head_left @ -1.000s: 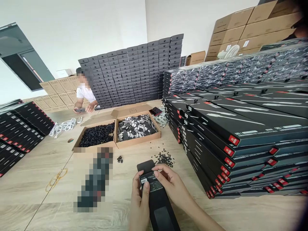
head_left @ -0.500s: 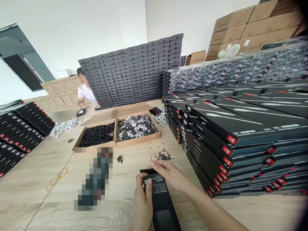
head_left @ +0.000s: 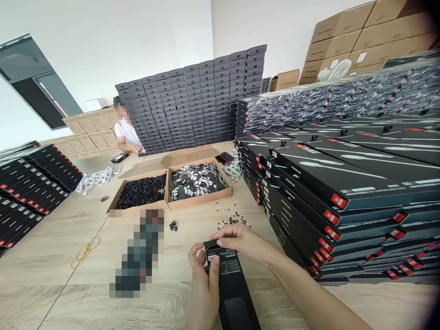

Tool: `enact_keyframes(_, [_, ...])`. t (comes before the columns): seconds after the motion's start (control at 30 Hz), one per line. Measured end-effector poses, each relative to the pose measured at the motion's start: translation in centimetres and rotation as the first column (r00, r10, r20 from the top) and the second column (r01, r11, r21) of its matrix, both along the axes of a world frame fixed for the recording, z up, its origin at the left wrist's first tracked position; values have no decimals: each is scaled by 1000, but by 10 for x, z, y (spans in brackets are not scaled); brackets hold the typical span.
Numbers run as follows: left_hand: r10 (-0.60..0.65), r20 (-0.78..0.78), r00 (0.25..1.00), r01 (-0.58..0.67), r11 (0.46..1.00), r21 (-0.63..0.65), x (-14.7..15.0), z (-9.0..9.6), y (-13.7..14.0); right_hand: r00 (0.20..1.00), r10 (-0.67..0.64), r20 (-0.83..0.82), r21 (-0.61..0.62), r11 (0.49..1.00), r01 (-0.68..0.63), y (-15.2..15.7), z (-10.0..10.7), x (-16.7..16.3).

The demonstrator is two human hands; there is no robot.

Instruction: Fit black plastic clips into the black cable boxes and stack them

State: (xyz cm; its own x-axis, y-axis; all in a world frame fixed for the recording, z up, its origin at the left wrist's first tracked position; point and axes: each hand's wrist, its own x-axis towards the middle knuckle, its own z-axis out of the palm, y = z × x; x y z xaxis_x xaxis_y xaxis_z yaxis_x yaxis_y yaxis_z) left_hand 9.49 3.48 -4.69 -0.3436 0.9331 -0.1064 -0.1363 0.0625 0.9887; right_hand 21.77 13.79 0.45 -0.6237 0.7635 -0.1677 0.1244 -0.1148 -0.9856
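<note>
1. Black box (head_left: 237, 288), long axis running away and leftward, held at its far end.
2. Left hand (head_left: 207, 282) grips its left edge.
3. Right hand (head_left: 242, 240), nearer the flap (head_left: 211, 244), touches it; whether pinching, I can't tell.

Bright, diffuse light nearly washes out the white wall (head_left: 103, 46) and raises small glints on the plastic wrapping (head_left: 309, 101), while shadows on the tabletop (head_left: 85, 293) are soft. Wide-angle distortion tilts and stretches forms toward the margins, with dark vignetting at right. Coarse pixelation masks a person's head (head_left: 123, 109) and an elongated item (head_left: 137, 256); small print on the narrow black box (head_left: 234, 286) at lower centre is blurred.
</note>
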Motion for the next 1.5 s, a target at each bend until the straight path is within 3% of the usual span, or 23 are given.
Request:
enact_keyframes(0.17, [27,-7,1000,-27,999,-30,-4,-3,0,995,-50,85,31,998,47,-10,3,3])
enact_keyframes(0.37, [18,-72,997,-21,999,-40,-4,-2,-3,994,-93,56,206,975,80,-19,-5,2])
enact_keyframes(0.6, [-40,-143,989,29,997,-73,-3,-2,-6,989,-134,57,114,985,127,-13,-13,-3])
enact_keyframes(0.73, [-46,-161,986,35,997,-73,-4,-3,-6,987,-145,73,133,982,134,-12,-9,-6])
enact_keyframes(1.0, [-108,-76,991,108,994,-8,-11,-4,-5,997,11,76,287,957,-33,-23,3,7])
enact_keyframes(1.13, [-182,-95,979,183,983,3,-13,-9,-5,994,25,109,311,949,-58,-30,3,12])
enact_keyframes(1.37, [-142,-168,975,151,988,39,-10,-4,-6,988,-6,157,422,905,-62,-38,-2,14])
enact_keyframes(1.5, [-138,-228,964,147,989,21,-9,-4,-7,990,6,141,387,920,-61,-35,-2,18])
